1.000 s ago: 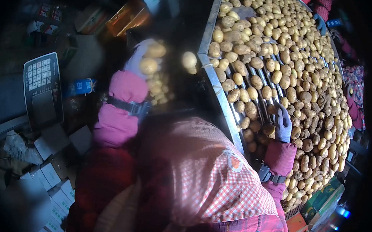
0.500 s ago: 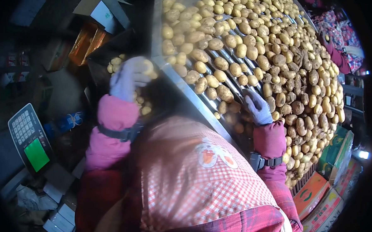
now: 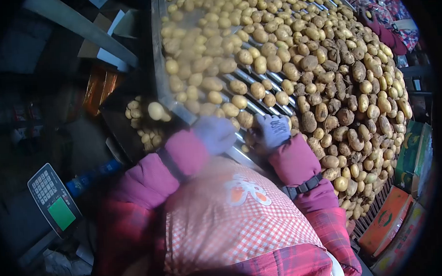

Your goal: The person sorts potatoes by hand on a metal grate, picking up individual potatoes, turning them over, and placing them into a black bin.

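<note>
My left hand (image 3: 215,135), in a pale glove and smeared by motion, is over the metal edge of the sorting table (image 3: 180,111). Its fingers are too blurred to read. Close to its right, my gloved right hand (image 3: 275,131) has its fingers curled round a dark, shadowed potato (image 3: 254,137) at the table's near edge. Loose potatoes (image 3: 257,90) lie on the metal bars just beyond both hands. To the left, a larger-looking pale potato (image 3: 155,111) shows above the smaller potatoes (image 3: 150,139) in a dark container.
A large heap of potatoes (image 3: 346,115), some muddy, covers the table's right side. A scale with a green display (image 3: 61,214) stands at left. Orange (image 3: 385,220) and green boxes (image 3: 410,154) lie at right. Another person's sleeve (image 3: 392,39) shows at upper right.
My left hand has moved right from over the dark container to the table edge and no longer holds its potato. My right hand has shifted left and nearer; the view has turned slightly.
</note>
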Available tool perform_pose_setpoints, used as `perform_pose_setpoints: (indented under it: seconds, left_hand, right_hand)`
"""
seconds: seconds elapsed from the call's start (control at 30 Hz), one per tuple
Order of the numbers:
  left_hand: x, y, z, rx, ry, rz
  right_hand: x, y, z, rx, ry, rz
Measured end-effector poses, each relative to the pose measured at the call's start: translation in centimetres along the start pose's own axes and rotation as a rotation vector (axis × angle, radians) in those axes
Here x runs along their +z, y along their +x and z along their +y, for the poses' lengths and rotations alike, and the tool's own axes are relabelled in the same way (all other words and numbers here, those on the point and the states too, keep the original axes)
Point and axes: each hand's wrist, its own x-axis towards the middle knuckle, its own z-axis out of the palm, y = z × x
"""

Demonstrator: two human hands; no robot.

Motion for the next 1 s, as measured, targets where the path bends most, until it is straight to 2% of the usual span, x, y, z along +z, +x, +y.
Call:
perform_pose_setpoints:
  seconds: [0.03,0.1,0.17,0.2,0.3,0.33,0.37,0.4,0.43,0.5,0.57,0.6,0.63,0.7,0.73,0.77,0.8,0.87,0.97,1.0]
  left_hand:
    - [0.0,0.1,0.2,-0.010,0.008,0.002]
    - [0.1,0.2,-0.6,0.060,0.053,0.086]
    - [-0.9,1.0,-1.9,0.060,0.140,0.096]
    - [-2.2,1.8,-1.3,0.029,0.251,0.089]
    - [-2.3,1.0,-2.8,0.005,0.191,0.307]
    - [-2.3,1.0,-3.0,-0.051,0.205,0.212]
    - [-1.9,0.9,-2.7,-0.080,0.253,0.235]
    - [-1.3,1.0,-2.0,-0.106,0.301,0.259]
    - [-1.0,1.0,-1.6,-0.130,0.354,0.286]
    - [-0.3,0.9,-2.1,-0.121,0.403,0.280]
    - [0.3,0.8,-2.8,-0.083,0.480,0.303]
    - [-0.1,0.9,-2.8,-0.079,0.473,0.251]
    - [0.2,0.9,-2.8,-0.069,0.463,0.217]
    - [0.5,1.0,-3.7,-0.048,0.495,0.204]
    - [0.1,1.2,-3.6,-0.090,0.436,0.148]
    - [-0.1,1.3,-3.4,-0.133,0.376,0.092]
    - [-0.3,1.2,-3.3,-0.088,0.369,0.148]
    - [-0.2,0.8,-3.8,0.026,0.431,0.224]
    - [1.1,-0.1,-5.0,0.151,0.574,0.254]
    - [0.8,-0.2,-4.7,0.155,0.589,0.251]
  right_hand:
    - [-0.2,0.6,0.1,-0.047,0.020,-0.057]
    - [1.5,2.7,-0.5,-0.051,-0.069,0.030]
    - [1.1,5.7,-0.8,-0.007,-0.028,-0.005]
    - [1.9,6.5,-0.6,0.008,-0.026,0.130]
    - [0.0,7.8,0.9,-0.037,0.164,0.148]
    - [-2.0,8.3,1.6,0.063,0.187,0.120]
    - [-3.2,8.6,2.2,0.121,0.079,0.218]
    - [-3.1,9.2,3.6,0.058,-0.084,0.503]
    - [-4.0,9.9,5.7,0.175,-0.108,0.249]
    - [-3.7,11.4,8.9,0.204,-0.238,0.235]
    - [-2.3,12.9,9.3,0.209,-0.369,0.181]
    - [-2.2,14.1,9.3,0.224,-0.434,0.050]
    - [-1.2,14.2,9.5,0.131,-0.417,0.297]
    - [-1.7,15.3,9.8,0.230,-0.243,0.209]
    - [-1.4,15.5,10.3,0.238,-0.251,0.183]
    - [-1.2,15.3,10.5,0.237,-0.292,0.243]
    - [-2.6,15.6,9.9,0.308,-0.216,0.110]
    - [-5.0,14.7,8.3,0.290,-0.223,0.118]
    - [-7.9,14.3,6.6,0.343,0.047,-0.117]
    - [-7.2,14.0,6.2,0.322,0.026,-0.039]
